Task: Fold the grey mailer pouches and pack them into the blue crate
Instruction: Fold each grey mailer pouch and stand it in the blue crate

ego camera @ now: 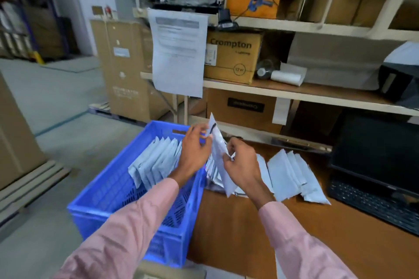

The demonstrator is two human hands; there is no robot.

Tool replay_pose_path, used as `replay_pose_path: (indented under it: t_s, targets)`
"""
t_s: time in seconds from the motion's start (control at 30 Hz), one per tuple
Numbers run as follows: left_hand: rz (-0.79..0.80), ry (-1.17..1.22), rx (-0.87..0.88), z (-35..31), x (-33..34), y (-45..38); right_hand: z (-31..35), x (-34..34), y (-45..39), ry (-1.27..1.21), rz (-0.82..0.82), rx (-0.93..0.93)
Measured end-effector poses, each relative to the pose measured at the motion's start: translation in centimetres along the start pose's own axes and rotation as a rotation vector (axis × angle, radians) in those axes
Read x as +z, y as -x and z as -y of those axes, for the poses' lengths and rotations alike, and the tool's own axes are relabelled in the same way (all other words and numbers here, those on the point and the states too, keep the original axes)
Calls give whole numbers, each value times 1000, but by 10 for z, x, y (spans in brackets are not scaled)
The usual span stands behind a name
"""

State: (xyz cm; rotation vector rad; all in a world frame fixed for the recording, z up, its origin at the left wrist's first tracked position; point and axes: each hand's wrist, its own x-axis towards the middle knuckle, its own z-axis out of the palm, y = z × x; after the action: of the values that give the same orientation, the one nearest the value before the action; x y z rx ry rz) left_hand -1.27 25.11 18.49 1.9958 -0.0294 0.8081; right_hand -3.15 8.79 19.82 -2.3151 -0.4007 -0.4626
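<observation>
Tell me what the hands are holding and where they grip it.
Both hold one grey mailer pouch: the left hand pinches its upper edge, the right hand its lower right edge.

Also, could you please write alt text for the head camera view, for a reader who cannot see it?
Both hands, left hand and right hand, hold a grey mailer pouch upright above the edge of a blue crate partly filled with pouches. More pouches lie on the brown table, beside a laptop.

Both arms wear long pink sleeves (pixel 127 229) reaching the wrists.
</observation>
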Motion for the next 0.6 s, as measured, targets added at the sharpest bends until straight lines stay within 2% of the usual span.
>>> replay_pose_path:
  t_s: [0.13,0.3,0.43,0.6]
  targets:
    - [116,137,-181,43,-40,-23,36,54,-33,-38,35,-42]
    - [276,331,-390,119,-78,-65,69,138,-64,-95,64,42]
    - [404,375,-473,158,-86,-82,74,189,-79,-22,66,175]
    - [579,310,-507,196,-67,-91,60,222,-84,151,109,308]
